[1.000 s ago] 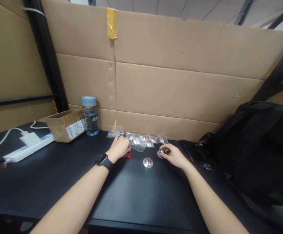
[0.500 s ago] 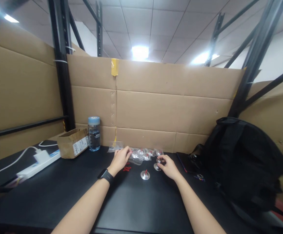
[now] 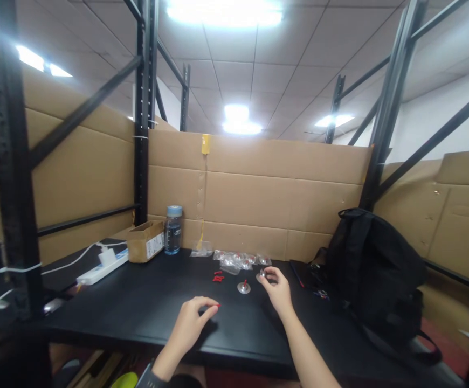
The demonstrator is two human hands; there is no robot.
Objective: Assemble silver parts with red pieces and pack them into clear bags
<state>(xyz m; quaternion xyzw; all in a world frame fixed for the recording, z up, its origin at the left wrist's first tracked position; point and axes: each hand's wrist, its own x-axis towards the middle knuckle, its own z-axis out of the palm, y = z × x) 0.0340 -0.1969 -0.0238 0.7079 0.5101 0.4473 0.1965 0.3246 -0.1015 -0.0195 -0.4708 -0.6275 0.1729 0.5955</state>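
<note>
My left hand [image 3: 196,318] hovers over the front of the black table, thumb and fingertips pinched on a small red piece [image 3: 219,305], mostly hidden. At the right, my right hand [image 3: 275,285] has its thumb and fingers closed on a silver domed disc [image 3: 260,277], partly covered by the fingers. Between the hands lies another silver disc [image 3: 243,288] with a red piece standing up at its centre. Several loose red pieces [image 3: 218,278] form a small pile behind it. Farther back are several silver discs in clear plastic bags [image 3: 238,261].
A black backpack [image 3: 374,285] stands on the right, with a dark flat item [image 3: 301,274] beside it. At the left are a water bottle [image 3: 173,231], a small cardboard box [image 3: 145,243] and a white power strip [image 3: 103,268] with cables. Cardboard panels [image 3: 250,199] wall the table's back.
My left hand has left the bags and come toward the table's front edge with the small red piece. My right hand stays at the disc. The head view has shifted.
</note>
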